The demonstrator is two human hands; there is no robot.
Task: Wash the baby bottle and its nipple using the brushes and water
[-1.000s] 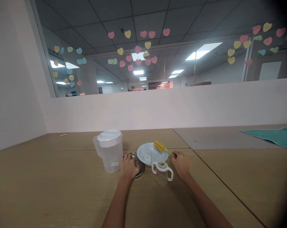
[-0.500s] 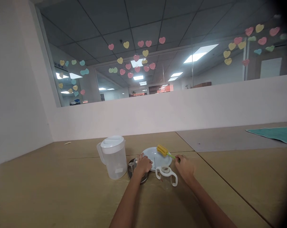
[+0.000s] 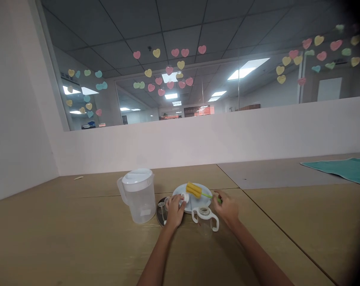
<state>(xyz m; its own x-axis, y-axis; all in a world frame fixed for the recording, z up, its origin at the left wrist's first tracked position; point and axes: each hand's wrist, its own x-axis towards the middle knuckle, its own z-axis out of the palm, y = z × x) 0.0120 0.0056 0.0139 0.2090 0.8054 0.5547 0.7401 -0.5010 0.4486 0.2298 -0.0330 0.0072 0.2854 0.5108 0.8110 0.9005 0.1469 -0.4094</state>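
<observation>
My right hand [image 3: 227, 206] is closed round the green handle of a bottle brush [image 3: 194, 190], whose yellow sponge head hangs over a white bowl [image 3: 177, 191]. Between the fingers and thumb of my left hand [image 3: 175, 210] is a small white bottle cap [image 3: 185, 197], at the bowl's left side. Under that hand, partly hidden, lies a dark round tray [image 3: 159, 216] with small clear parts on it. A clear baby bottle with white handles [image 3: 204, 217] stands upright in front of the bowl, between my hands, touched by neither.
A clear pitcher with a white lid [image 3: 140, 196] stands left of the tray. A teal cloth [image 3: 343, 169] lies at the far right on a grey part of the table [image 3: 266, 174]. The white wall [image 3: 168, 147] rises behind, below a window.
My left hand has gone from the dark tray to the bowl and taken hold of the white cap there. The brush head has shifted left over the bowl, still in my right hand.
</observation>
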